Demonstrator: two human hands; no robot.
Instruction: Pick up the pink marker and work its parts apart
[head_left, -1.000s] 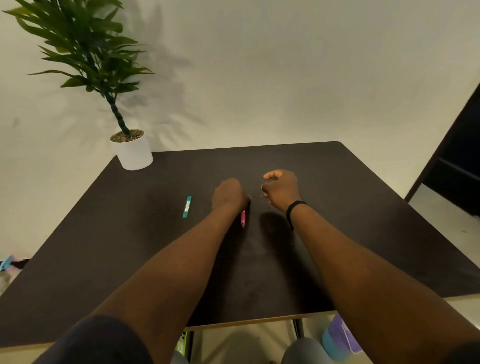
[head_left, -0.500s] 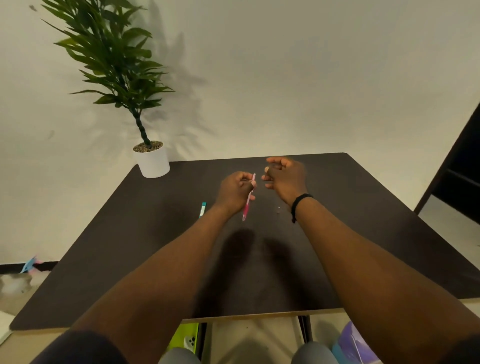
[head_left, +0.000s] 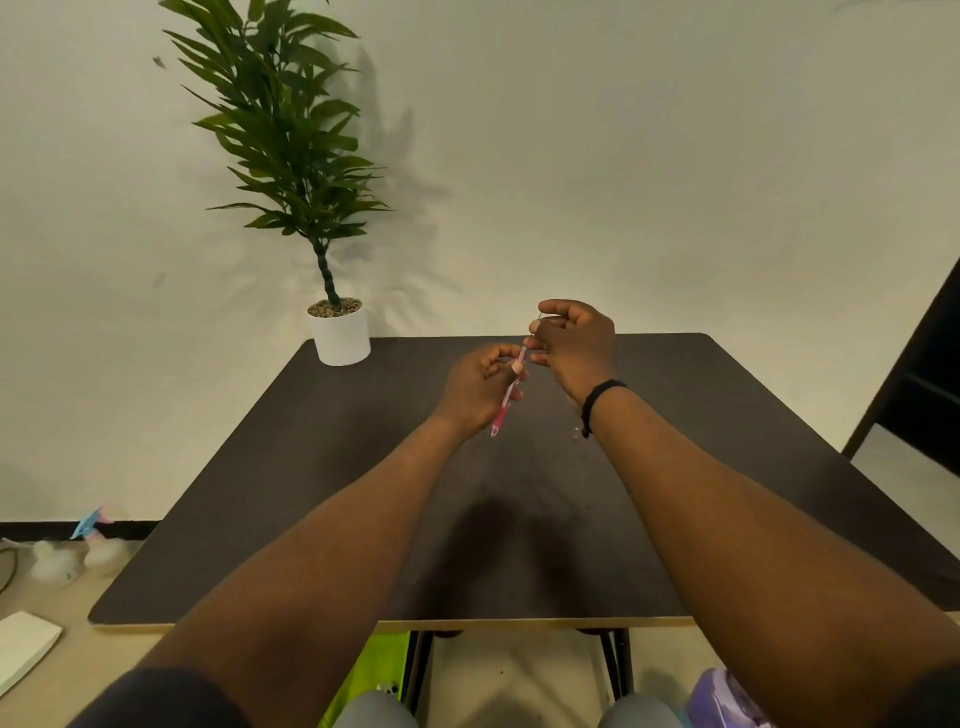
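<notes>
The pink pen (head_left: 508, 396) is up off the table, held slanted in the air above the middle of the dark tabletop (head_left: 322, 467), its lower tip pointing down toward the person and its upper end meeting the other hand. The left hand (head_left: 480, 387) grips it around the middle, fingers curled round the barrel with the thumb across it. The right hand (head_left: 574, 345) sits just above and beside, fingertips pinched together at the pen's top end; a thin pale sliver shows above those fingers, too fine to make out, and what exactly they pinch is hidden by the knuckles. A black wristband (head_left: 600, 397) circles the right wrist, with a small pale bead or speck (head_left: 576, 433) just below it that is hard to read.

Both forearms run up from the bottom edge and cover much of the near tabletop, throwing soft shadows on it. At the far left corner stands a potted plant (head_left: 340, 332) in a white pot, well apart from the hands, its leaves casting a shadow on the plain pale wall (head_left: 623, 156).

On the floor at left lie a blue and pink object (head_left: 92, 521), blurred, and a white slab (head_left: 23, 644) cut off by the frame. Under the table a lime-green thing (head_left: 382, 660) and a lilac item (head_left: 719, 699) are only partly visible. A dark panel (head_left: 930, 364) is cut off at right.
</notes>
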